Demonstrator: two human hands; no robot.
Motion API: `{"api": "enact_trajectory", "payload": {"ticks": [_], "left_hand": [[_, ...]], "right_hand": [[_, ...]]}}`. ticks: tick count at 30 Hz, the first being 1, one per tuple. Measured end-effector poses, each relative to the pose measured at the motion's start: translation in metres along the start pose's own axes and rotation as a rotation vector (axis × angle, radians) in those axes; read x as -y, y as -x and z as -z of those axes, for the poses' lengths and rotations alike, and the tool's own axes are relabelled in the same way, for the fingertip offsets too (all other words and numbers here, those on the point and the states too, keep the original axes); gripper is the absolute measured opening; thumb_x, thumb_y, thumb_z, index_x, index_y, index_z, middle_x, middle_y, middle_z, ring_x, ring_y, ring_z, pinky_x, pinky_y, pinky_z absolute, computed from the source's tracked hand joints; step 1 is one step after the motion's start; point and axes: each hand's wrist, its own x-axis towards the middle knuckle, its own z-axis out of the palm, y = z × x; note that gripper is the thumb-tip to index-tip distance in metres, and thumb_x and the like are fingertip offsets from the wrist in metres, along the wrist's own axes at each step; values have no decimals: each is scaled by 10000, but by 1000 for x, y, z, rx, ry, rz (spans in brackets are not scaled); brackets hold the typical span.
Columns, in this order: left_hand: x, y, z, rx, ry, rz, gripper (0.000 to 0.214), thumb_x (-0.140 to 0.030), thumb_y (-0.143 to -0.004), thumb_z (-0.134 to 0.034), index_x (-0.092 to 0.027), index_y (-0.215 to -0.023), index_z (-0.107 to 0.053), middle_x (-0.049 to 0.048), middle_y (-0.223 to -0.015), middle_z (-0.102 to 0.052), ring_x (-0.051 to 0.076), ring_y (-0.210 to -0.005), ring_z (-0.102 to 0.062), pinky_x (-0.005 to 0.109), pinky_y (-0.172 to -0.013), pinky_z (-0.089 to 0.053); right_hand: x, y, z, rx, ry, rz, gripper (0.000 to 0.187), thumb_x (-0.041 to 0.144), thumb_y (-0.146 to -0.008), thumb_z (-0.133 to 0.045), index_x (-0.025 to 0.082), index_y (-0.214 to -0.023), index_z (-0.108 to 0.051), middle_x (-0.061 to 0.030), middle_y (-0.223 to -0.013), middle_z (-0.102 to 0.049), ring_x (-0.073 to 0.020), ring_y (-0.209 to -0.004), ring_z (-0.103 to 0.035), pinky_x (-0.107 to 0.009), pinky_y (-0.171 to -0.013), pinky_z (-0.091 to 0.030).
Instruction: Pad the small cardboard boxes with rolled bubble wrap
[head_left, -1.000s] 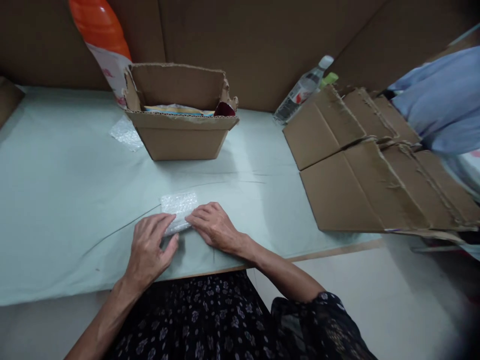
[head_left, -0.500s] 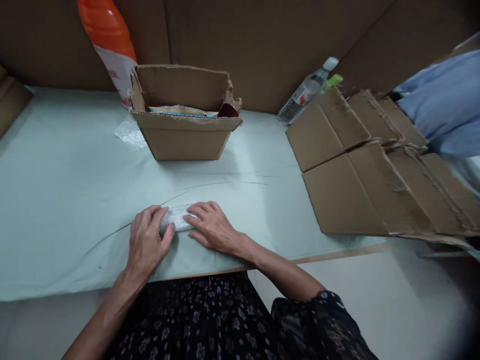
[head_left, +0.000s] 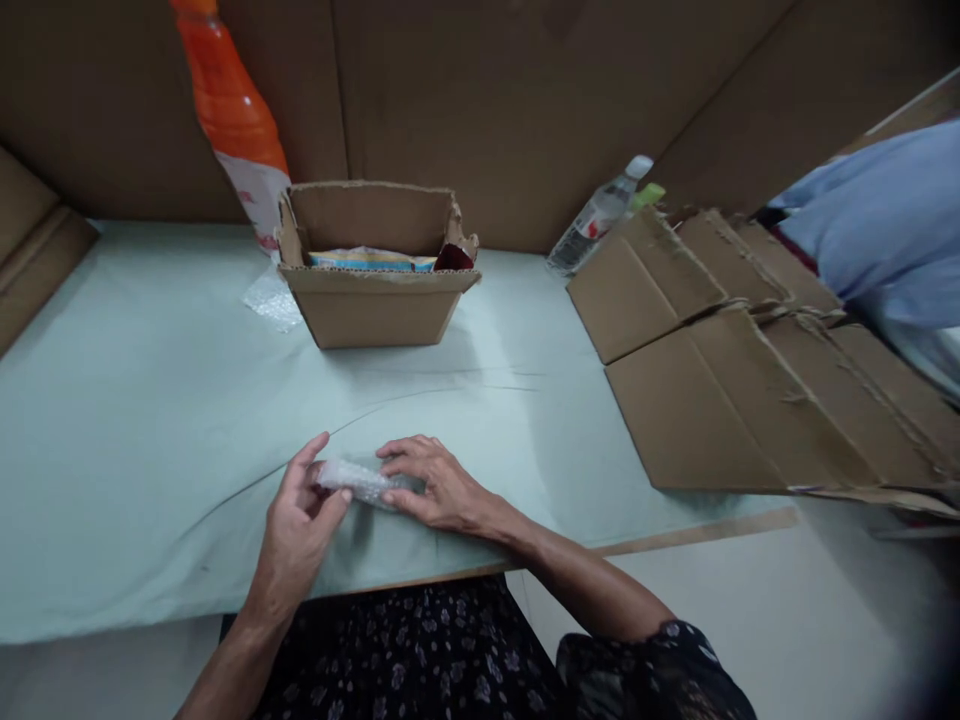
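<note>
A small roll of bubble wrap (head_left: 354,480) is held between both hands just above the pale green table cover (head_left: 135,400), near the table's front edge. My left hand (head_left: 300,520) pinches its left end with thumb and fingers. My right hand (head_left: 431,485) grips its right end, fingers curled over it. Whatever lies inside the wrap is hidden.
An open cardboard box (head_left: 375,270) with packets inside stands at the back centre. An orange bottle (head_left: 236,125) and a loose piece of bubble wrap (head_left: 271,298) are to its left. A clear water bottle (head_left: 600,212) and flattened cardboard (head_left: 735,370) lie at the right. A person's blue sleeve (head_left: 885,230) shows far right.
The flat sheet of bubble wrap has been rolled up into a narrow bundle, and both hands have lifted it slightly off the table. The view has tilted up a little.
</note>
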Motion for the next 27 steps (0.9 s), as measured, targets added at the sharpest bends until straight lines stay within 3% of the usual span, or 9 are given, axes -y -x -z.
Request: {"api": "enact_trajectory", "payload": {"ticks": [2,4,9,12,15,18,20,22,27], "left_hand": [[1,0,-4,35,-20,-55,661,-362,-815,-702,-197,-1425,-512,46,-1006,-694,152,-867,-687,271,-821,-571],[5,0,-7,74,-51,-124,608,-354,-841,-687,-216,-1412,-531,63,-1074,-711,167,-923,-709,286,-855,-582],[-7,-13,-5,156,-267,-351,517,-355,-922,-633,-238,-1416,-535,79,-1106,-726,192,-959,-729,307,-837,-604],[-48,-39,8,36,-468,-675,520,-340,-932,-645,-273,-1434,-522,85,-1229,-696,226,-1104,-692,376,-961,-578],[-102,-79,17,-176,-666,-1031,587,-265,-905,-684,-296,-1464,-505,93,-1358,-630,279,-1273,-601,469,-1099,-495],[-135,-123,13,-258,-775,-1263,654,-198,-897,-672,-285,-1509,-458,104,-1390,-620,324,-1363,-536,528,-1150,-429],[-140,-143,5,-259,-804,-1309,677,-176,-910,-635,-265,-1541,-408,98,-1278,-682,321,-1293,-587,522,-1104,-459],[-135,-153,-2,-258,-798,-1305,711,-155,-913,-610,-250,-1571,-356,72,-1118,-726,297,-1156,-650,494,-1039,-495],[-121,-150,-7,-261,-756,-1302,781,-112,-877,-644,-250,-1583,-340,40,-1003,-727,268,-1035,-655,480,-1016,-501]], "right_hand": [[1,2,10,28,-113,-37,524,386,-850,-806,210,-1320,-657,-121,-1407,-643,-245,-1281,-604,-429,-1080,-458],[-1,1,18,99,-243,-87,583,398,-835,-813,209,-1357,-633,-103,-1306,-702,-222,-1157,-665,-378,-1000,-513],[-1,-10,40,168,-324,-126,203,280,-890,-728,175,-1062,-750,-15,-913,-770,-152,-816,-690,-246,-733,-520],[15,-24,79,-23,-180,36,125,259,-912,-691,191,-996,-754,-34,-932,-771,-160,-833,-682,-285,-781,-534],[40,-50,138,-306,57,194,163,330,-954,-641,233,-1017,-756,-46,-1029,-749,-195,-955,-673,-367,-883,-543],[61,-95,190,-504,376,196,228,359,-973,-601,235,-1067,-767,-40,-1088,-704,-218,-1047,-640,-378,-912,-518],[66,-132,211,-426,552,157,230,300,-966,-592,210,-1074,-775,-30,-1055,-704,-208,-1020,-641,-339,-882,-499],[62,-168,219,-211,675,90,188,230,-918,-634,192,-1021,-787,-20,-962,-724,-183,-922,-658,-286,-806,-480],[35,-229,196,239,921,-83,138,99,-822,-672,166,-838,-791,-72,-832,-767,-217,-813,-699,-300,-701,-466]]}}
